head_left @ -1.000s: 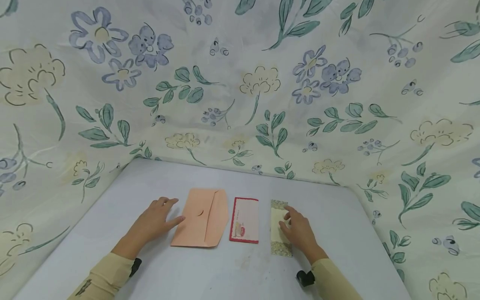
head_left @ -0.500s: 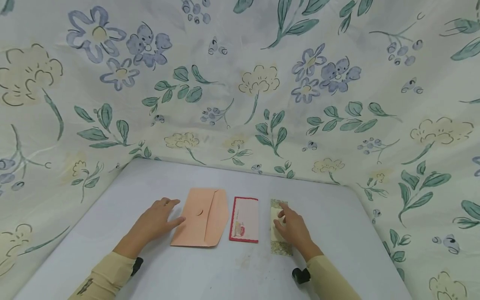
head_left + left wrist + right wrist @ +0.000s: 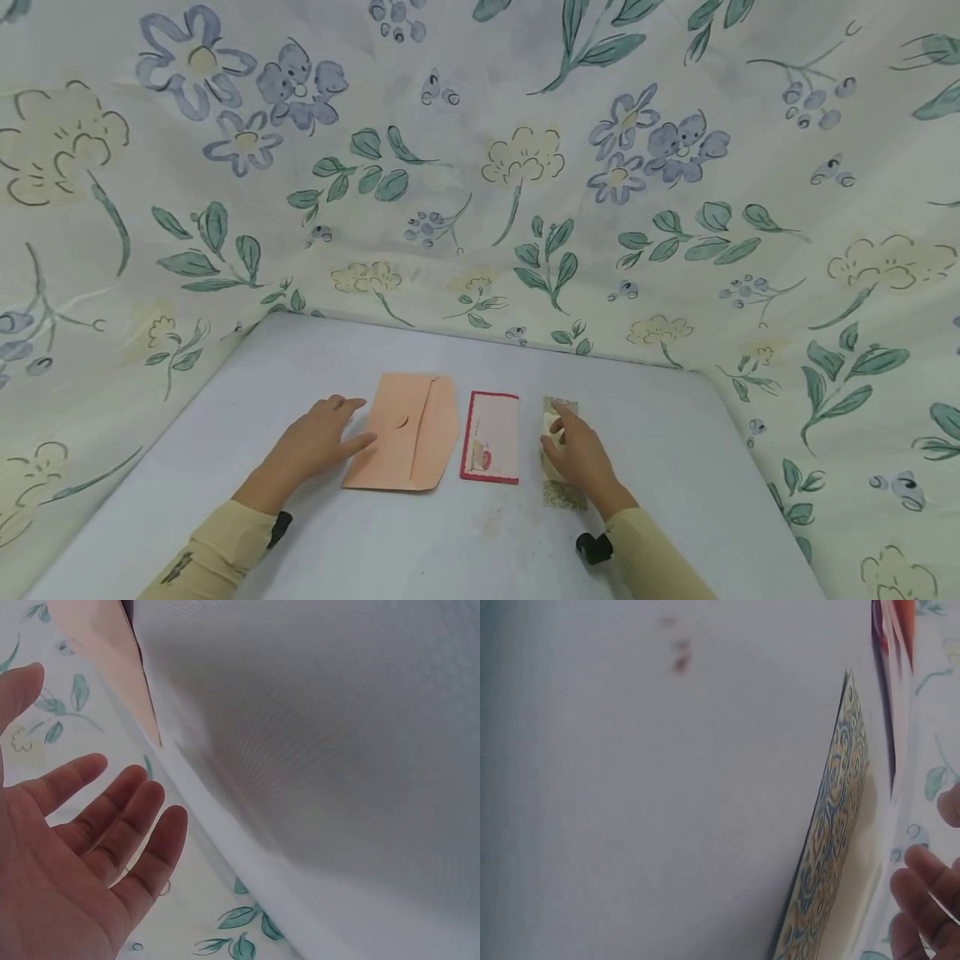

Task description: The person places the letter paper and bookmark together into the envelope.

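Observation:
A peach envelope (image 3: pixel 401 442) lies on the white table with its flap on the right side. Beside its left edge is my left hand (image 3: pixel 311 442), fingers relaxed and spread, thumb overlapping the edge in the head view; the left wrist view shows the palm holding nothing. In the middle lies a pale pink card (image 3: pixel 495 433) with a red border and a small picture. Right of that is a narrow cream card (image 3: pixel 562 495) with patterned bands at both ends, partly hidden by my right hand (image 3: pixel 588 458), which hovers over it with loosely bent fingers and nothing held.
The white table (image 3: pixel 465 558) has faint smudges in front of the pink card. A floral cloth (image 3: pixel 450 208) rises behind and along both sides of the table. Dark wrist cameras (image 3: pixel 594 548) sit under both sleeves.
My right hand has shifted slightly left over the cream card, covering more of it. My left hand has barely moved, and the envelope and both cards stay in place.

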The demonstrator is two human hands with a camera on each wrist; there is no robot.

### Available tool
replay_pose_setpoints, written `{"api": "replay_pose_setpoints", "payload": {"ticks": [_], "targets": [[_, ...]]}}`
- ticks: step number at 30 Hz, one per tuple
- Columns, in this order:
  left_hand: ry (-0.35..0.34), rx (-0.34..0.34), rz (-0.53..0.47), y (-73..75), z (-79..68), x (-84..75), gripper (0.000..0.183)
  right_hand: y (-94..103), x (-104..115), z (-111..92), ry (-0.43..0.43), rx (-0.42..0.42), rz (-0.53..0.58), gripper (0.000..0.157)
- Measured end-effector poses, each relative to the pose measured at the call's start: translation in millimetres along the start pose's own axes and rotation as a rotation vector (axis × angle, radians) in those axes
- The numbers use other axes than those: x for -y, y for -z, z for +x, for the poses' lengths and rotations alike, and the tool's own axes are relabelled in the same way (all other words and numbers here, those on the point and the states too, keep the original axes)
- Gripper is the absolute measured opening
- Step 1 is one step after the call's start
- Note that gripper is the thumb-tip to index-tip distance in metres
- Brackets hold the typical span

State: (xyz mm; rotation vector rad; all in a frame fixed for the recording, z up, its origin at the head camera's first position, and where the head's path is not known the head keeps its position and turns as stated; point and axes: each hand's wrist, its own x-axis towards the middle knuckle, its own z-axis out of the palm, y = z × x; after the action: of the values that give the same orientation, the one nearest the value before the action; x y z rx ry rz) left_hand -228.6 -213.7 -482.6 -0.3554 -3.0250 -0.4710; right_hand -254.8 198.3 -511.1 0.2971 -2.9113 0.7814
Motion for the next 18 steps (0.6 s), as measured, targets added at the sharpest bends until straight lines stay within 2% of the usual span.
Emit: {"api": "replay_pose_setpoints", "payload": {"ticks": [18], "targets": [[-0.019,-0.003,0.008,-4.1,3.0,-2.9,0.069,-9.4,21.3,4.4,-0.088,0.069,0.0,0.066]]}}
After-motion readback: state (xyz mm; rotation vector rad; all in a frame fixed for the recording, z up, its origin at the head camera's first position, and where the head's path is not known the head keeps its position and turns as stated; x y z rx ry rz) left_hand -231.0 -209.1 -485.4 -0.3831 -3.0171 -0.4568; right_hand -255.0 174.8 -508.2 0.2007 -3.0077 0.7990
